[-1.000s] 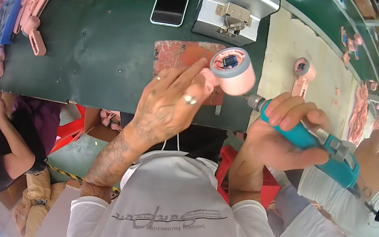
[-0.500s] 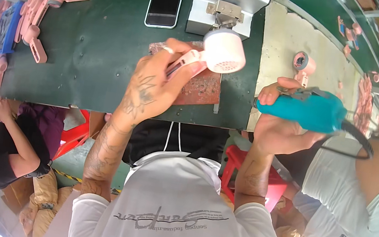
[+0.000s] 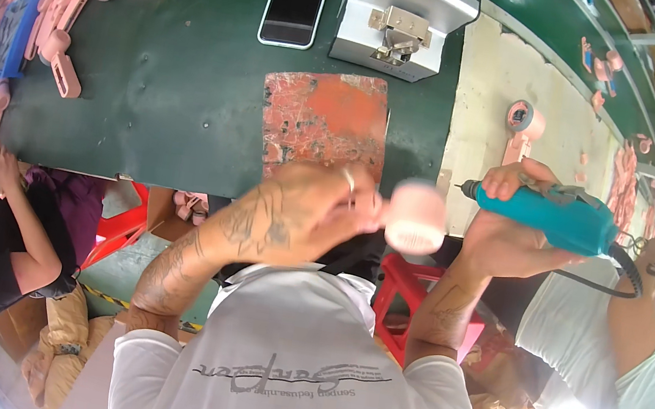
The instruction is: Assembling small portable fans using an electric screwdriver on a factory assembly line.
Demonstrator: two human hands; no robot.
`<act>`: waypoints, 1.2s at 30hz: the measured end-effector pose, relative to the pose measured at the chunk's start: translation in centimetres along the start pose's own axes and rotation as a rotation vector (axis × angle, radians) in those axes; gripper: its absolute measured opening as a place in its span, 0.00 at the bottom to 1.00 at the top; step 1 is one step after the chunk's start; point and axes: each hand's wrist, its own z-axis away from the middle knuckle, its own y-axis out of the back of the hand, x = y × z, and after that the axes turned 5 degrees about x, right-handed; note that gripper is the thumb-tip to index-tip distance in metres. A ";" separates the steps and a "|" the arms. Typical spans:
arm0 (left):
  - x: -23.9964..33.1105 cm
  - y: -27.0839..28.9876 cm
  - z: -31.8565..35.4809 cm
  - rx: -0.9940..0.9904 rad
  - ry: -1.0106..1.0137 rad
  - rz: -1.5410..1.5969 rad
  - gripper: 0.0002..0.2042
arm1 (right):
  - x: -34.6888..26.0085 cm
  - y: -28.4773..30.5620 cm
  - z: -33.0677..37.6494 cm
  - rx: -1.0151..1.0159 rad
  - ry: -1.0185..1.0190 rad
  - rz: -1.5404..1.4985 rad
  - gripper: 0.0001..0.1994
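Note:
Closed round its handle, my left hand (image 3: 306,205) holds a pink handheld fan (image 3: 416,219) near the front edge of the table. The fan's round head points right and is a little blurred; most of the handle is hidden by my fingers. My right hand (image 3: 505,220) grips a teal electric screwdriver (image 3: 553,216), its dark bit pointing left above the fan head and apart from it. A cable runs from the tool's right end. Behind my left hand lies a worn reddish square mat (image 3: 324,118).
A phone (image 3: 295,4) and a grey metal machine (image 3: 395,22) stand at the back. Pink fan parts (image 3: 67,9) lie left beside a blue bin (image 3: 12,35); another pink fan (image 3: 522,128) is at right. Co-workers sit on both sides. A red stool (image 3: 406,303) is below the table.
My left hand has brought the fan from over the mat toward me and to the right, turning its head rightward. The screwdriver has shifted slightly right, and its bit now shows.

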 end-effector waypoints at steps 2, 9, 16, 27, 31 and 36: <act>-1.7 0.7 -1.8 0.158 -0.088 -0.126 0.08 | 0.4 -0.5 -0.4 0.071 -0.012 -0.009 0.51; -5.5 2.0 -5.7 0.228 -0.250 -0.600 0.11 | 1.9 -2.8 -2.6 0.083 0.057 0.029 0.55; -5.8 2.0 -5.0 0.259 -0.374 -0.620 0.19 | 1.6 -9.2 -5.8 -0.245 0.028 -0.133 0.56; -6.3 1.9 -4.7 0.289 -0.330 -0.632 0.22 | 7.2 -13.9 -8.2 -0.324 0.216 0.220 0.31; -6.3 1.8 -4.6 0.292 -0.320 -0.625 0.23 | 8.9 -14.4 -8.2 -0.312 0.232 0.120 0.14; -6.3 1.9 -4.7 0.285 -0.339 -0.642 0.22 | 8.1 -14.3 -7.6 -0.316 0.163 0.292 0.20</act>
